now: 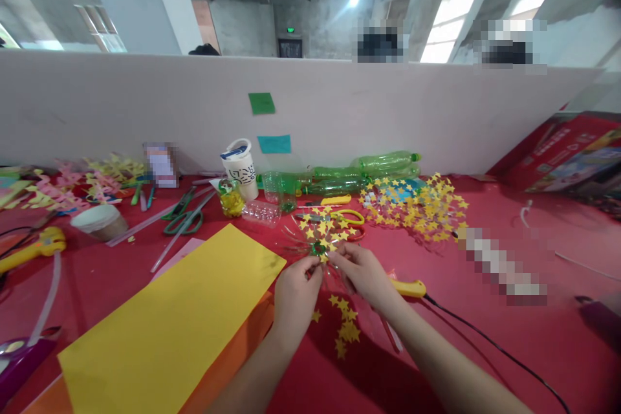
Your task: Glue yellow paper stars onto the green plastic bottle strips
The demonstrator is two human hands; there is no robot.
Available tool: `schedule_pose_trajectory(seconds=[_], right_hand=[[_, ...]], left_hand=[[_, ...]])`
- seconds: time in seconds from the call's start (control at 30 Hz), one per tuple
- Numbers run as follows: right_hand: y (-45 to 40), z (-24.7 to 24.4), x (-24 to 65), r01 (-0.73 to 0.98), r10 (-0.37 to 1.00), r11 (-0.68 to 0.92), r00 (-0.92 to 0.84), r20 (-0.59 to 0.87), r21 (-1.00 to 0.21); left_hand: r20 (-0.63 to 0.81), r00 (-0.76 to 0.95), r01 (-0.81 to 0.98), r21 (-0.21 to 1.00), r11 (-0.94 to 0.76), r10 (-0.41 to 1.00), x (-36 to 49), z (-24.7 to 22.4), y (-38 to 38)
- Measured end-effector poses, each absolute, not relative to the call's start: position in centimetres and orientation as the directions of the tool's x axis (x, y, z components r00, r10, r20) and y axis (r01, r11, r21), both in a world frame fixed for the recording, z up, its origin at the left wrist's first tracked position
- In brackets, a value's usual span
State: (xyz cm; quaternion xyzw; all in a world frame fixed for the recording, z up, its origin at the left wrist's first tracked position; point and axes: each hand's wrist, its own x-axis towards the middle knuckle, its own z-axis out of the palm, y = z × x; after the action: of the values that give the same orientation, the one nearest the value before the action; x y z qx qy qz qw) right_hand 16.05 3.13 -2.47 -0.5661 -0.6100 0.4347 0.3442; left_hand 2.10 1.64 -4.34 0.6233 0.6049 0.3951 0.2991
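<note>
Both hands meet at a plastic-strip piece [317,247] covered with small yellow stars, with a green centre. My left hand [298,288] is closed, thumb and finger pinched at its lower edge. My right hand [361,268] pinches at its right side, by a yellow star. Loose yellow stars [348,330] lie on the red table just below the hands. Behind the piece are yellow-handled scissors [349,215] and a yellow cutter [336,200]. A yellow-handled tool [410,288] with a black cord lies partly behind my right forearm.
Yellow sheet [174,323] and orange sheet [233,356] lie left. Behind are a white cup [245,174], green bottles [388,163] and finished-looking star clusters [431,207]. Green scissors [182,220], a paper cup [101,223] and a yellow glue gun [36,249] sit further left. A white partition [194,103] stands behind.
</note>
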Motion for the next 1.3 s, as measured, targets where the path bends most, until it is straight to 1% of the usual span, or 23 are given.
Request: schedule_pose_trajectory(seconds=[0.1, 0.17, 0.23, 0.33, 0.43, 0.57, 0.67, 0.73, 0.8, 0.87, 0.9, 0.97, 1.1, 1.2, 1.3], right_hand=[[2.6, -2.3, 16.7, 0.594, 0.984, 0.178, -0.125, 0.129, -0.784], [2.3, -2.2, 17.0, 0.680, 0.960, 0.276, -0.167, 0.224, -0.679], [2.2, -2.2, 17.2, 0.726, 0.940, 0.334, -0.212, 0.266, -0.601], [2.3, -2.3, 17.3, 0.749, 0.919, 0.385, -0.260, 0.296, -0.539], [2.3, -2.6, 17.2, 0.748, 0.898, 0.429, -0.294, 0.328, -0.505], [2.3, -3.2, 16.7, 0.738, 0.865, 0.488, -0.336, 0.374, -0.466], [2.4, -3.6, 16.4, 0.745, 0.844, 0.519, -0.369, 0.389, -0.420], [2.6, -3.8, 16.5, 0.758, 0.844, 0.518, -0.378, 0.380, -0.395], [2.9, -3.9, 16.8, 0.765, 0.851, 0.507, -0.371, 0.372, -0.398], [3.2, -3.8, 17.2, 0.762, 0.858, 0.494, -0.349, 0.376, -0.419], [3.3, -3.8, 17.5, 0.760, 0.860, 0.488, -0.335, 0.384, -0.430], [3.6, -3.7, 18.0, 0.757, 0.860, 0.481, -0.307, 0.409, -0.442], [3.9, -3.3, 18.9, 0.763, 0.851, 0.472, -0.264, 0.454, -0.441], [3.9, -2.9, 19.1, 0.769, 0.835, 0.472, -0.231, 0.500, -0.432], [3.6, -2.6, 19.0, 0.773, 0.832, 0.462, -0.209, 0.514, -0.434]], left_hand=[[0.097, -0.067, 0.447, 0.893, -0.057, 0.993, 1.8, -4.6, 2.0], [0.078, -0.082, 0.408, 0.912, -0.038, 0.994, 1.6, -4.7, 2.2], [0.066, -0.091, 0.381, 0.924, -0.026, 0.994, 1.4, -4.7, 2.4], [0.049, -0.075, 0.335, 0.942, -0.021, 0.996, 1.1, -4.6, 2.8], [0.052, -0.061, 0.303, 0.953, -0.031, 0.997, 0.9, -4.4, 3.1], [0.050, -0.059, 0.304, 0.952, -0.030, 0.997, 0.6, -4.1, 2.8], [0.072, -0.095, 0.323, 0.946, -0.038, 0.993, -0.1, -3.7, 2.5], [0.134, -0.161, 0.370, 0.927, -0.066, 0.978, -0.9, -3.6, 2.5], [0.238, -0.234, 0.439, 0.891, -0.116, 0.943, -1.8, -3.5, 2.9], [0.327, -0.247, 0.515, 0.842, -0.162, 0.912, -2.6, -3.6, 3.4], [0.345, -0.230, 0.538, 0.824, -0.177, 0.910, -2.9, -3.7, 3.6], [0.334, -0.167, 0.537, 0.820, -0.199, 0.928, -3.0, -3.9, 3.9], [0.234, -0.064, 0.434, 0.882, -0.184, 0.970, -2.3, -4.3, 3.7], [0.177, -0.044, 0.389, 0.909, -0.146, 0.983, -1.9, -4.6, 3.4], [0.161, -0.038, 0.344, 0.929, -0.139, 0.986, -1.7, -4.7, 3.0]])
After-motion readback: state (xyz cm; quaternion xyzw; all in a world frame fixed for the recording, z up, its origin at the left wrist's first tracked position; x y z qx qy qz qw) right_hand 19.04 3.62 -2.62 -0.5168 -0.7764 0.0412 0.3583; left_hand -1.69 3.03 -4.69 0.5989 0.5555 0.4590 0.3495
